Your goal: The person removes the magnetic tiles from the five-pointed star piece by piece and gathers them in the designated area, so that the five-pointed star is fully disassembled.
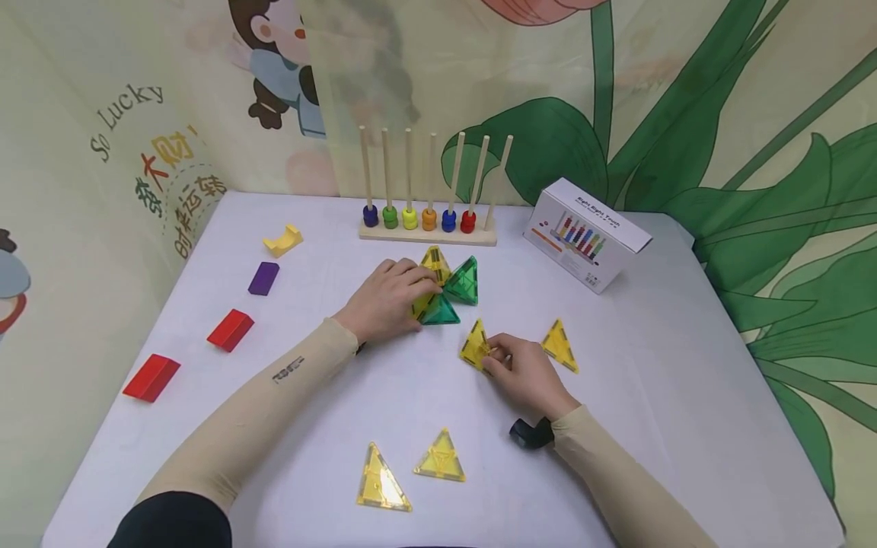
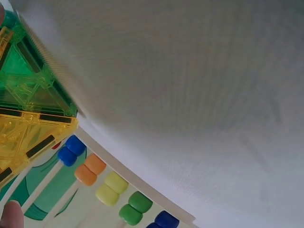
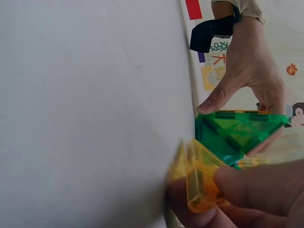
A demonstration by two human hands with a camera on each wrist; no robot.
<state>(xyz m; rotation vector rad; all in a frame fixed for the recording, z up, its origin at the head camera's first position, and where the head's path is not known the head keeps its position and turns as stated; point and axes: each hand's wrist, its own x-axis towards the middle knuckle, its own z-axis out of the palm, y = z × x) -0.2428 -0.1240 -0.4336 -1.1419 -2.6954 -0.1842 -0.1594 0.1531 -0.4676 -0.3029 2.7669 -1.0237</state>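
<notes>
My left hand (image 1: pixel 389 301) grips a cluster of translucent magnetic triangle tiles, green tile (image 1: pixel 464 281) and yellow tile (image 1: pixel 435 263) among them. In the right wrist view its thumb lies at one side of a green tile (image 3: pixel 237 133), with other fingers behind. Just nearer and to the right, my right hand (image 1: pixel 529 374) pinches a yellow triangle tile (image 1: pixel 473 347) between thumb and fingers, apart from the cluster. Green and yellow tiles (image 2: pixel 33 135) show at the left wrist view's left edge; most of that hand is out of that view.
Loose yellow triangles lie right of the right hand (image 1: pixel 560 346) and near the front (image 1: pixel 384 481), (image 1: pixel 441 458). A bead rack (image 1: pixel 428 234) and a white box (image 1: pixel 582 236) stand at the back. Red blocks (image 1: pixel 152 378), a purple block (image 1: pixel 263 278) and a yellow arch (image 1: pixel 283 240) line the left.
</notes>
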